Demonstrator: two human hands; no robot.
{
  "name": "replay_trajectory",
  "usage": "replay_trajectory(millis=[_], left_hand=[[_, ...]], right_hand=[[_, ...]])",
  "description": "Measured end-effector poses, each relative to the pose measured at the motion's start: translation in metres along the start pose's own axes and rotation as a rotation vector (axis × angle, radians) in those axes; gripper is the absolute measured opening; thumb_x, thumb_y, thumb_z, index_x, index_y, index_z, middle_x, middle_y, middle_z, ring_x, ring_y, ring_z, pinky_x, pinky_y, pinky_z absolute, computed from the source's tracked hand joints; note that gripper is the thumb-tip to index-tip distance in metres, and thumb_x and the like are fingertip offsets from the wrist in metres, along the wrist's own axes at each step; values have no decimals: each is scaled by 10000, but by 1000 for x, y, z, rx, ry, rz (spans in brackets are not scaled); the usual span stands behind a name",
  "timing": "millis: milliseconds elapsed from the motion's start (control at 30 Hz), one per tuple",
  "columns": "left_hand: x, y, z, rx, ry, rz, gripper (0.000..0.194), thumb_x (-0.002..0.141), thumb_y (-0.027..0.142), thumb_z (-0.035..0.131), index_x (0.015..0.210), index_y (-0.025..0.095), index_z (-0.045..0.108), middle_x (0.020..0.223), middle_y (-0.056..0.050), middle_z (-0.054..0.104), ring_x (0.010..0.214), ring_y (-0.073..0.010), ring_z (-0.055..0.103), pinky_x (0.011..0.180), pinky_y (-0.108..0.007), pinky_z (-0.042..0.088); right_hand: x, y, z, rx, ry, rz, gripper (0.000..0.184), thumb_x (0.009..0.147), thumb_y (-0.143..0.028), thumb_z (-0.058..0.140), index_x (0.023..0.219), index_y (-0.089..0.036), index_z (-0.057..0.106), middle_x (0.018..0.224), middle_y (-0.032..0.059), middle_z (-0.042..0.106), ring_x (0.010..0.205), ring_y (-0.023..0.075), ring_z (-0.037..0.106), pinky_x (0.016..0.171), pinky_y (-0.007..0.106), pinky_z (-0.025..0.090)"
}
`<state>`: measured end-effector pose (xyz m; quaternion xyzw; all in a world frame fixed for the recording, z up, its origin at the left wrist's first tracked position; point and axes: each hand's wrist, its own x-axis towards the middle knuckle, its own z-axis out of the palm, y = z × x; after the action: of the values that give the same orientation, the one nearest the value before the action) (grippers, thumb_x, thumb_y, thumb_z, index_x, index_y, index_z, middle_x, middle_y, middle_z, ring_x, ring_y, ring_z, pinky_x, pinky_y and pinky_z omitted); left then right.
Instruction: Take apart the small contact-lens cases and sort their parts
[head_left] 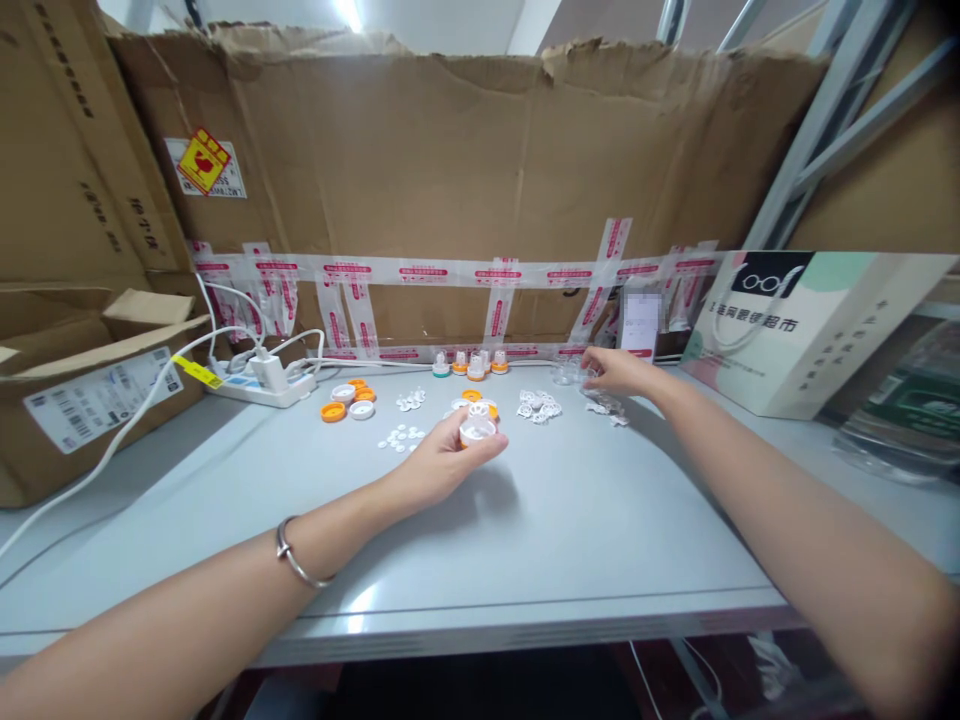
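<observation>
silver bracelet [285,552]: a thin band round my left wrist, on a forearm that slants up from the lower left corner towards the middle of the table [562,560].
left hand [431,465]: raised over the table, its shadow falling on the grey surface; my thumb lies along the near side and my fingers curl behind, pinching the round part between them.
right arm: long and bare, stretched from the lower right corner to the far side of the table.
right hand [619,370]: palm down, fingers bent, the tips at the clear cups [566,374] near the back; i cannot tell whether they pinch one.
round part [478,430]: in my left hand, above the table's middle; small and white, with a pale rim facing up and a trace of orange low on its edge. the finer detail inside is too small to tell.
white pieces: one heap [538,406] lies between my hands, another [606,408] just below my right hand.
white discs [401,437]: scattered flat, left of the round part.
rings [334,411]: orange and white, grouped farther left.
capped pieces [476,368]: in a cluster at the back, mostly orange at the base, one green.
phone [640,322]: propped upright behind my right hand.
</observation>
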<state>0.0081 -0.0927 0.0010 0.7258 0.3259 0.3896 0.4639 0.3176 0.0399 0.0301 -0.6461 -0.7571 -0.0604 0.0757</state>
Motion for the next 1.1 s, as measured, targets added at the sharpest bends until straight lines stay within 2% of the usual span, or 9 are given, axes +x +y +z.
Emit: replay_trajectory(millis=[67,133,267,433,600,700,767,933,1100], left_hand=[[0,0,0,-5,-6,7,270,785,421,494,740,174,393,640,44,351,564,-77,307,536,-205,259],[-1,0,0,-2,-7,7,271,785,419,494,736,173,392,640,44,352,565,-77,309,535,-204,261],[0,1,0,10,3,0,281,784,425,492,729,171,386,645,42,349,564,-75,306,527,-201,263],[0,1,1,12,-2,-15,283,777,433,499,756,169,399,652,41,352,562,-73,307,518,-199,263],[0,2,1,-4,-17,-8,273,780,433,499,795,170,425,656,39,360,567,-77,314,529,-202,264],[0,2,1,-7,-13,-8,274,777,435,500,804,171,429,651,38,361,565,-80,314,530,-205,264],[0,1,1,0,-6,-8,280,776,439,499,811,170,432,653,36,363,564,-82,314,529,-206,264],[0,2,1,35,0,-24,278,775,437,502,786,171,424,656,40,364,568,-81,316,538,-206,267],[0,2,-1,56,2,-33,288,780,443,490,752,171,399,649,42,361,569,-79,315,532,-203,265]], right_hand=[[-3,0,-8,27,-75,-12,293,617,-274,639,871,-168,539,834,47,623,721,169,585,560,213,404],[-4,-1,-11,59,-89,-15,302,613,-292,644,867,-171,536,850,43,622,722,163,584,561,209,410],[0,-3,-1,39,49,14,276,644,-272,614,885,-172,523,853,47,622,734,161,579,580,213,407],[9,-5,21,-3,134,36,287,665,-252,597,925,-158,517,871,79,612,782,191,570,632,245,407],[9,-7,9,-32,227,64,335,691,-301,571,970,-117,537,974,131,590,853,218,561,687,272,409],[5,-7,-6,-36,136,90,196,726,-233,504,868,-147,608,871,85,646,805,195,585,660,249,412],[2,-6,-12,-32,42,78,161,692,-164,510,775,-175,648,787,44,672,748,174,602,618,225,415],[-2,-5,-7,-28,-77,50,255,620,-73,511,757,-191,692,806,29,691,739,160,618,614,206,425],[-5,-7,-5,-45,-151,35,204,586,-82,546,678,-181,698,731,39,687,681,171,614,584,225,416]])
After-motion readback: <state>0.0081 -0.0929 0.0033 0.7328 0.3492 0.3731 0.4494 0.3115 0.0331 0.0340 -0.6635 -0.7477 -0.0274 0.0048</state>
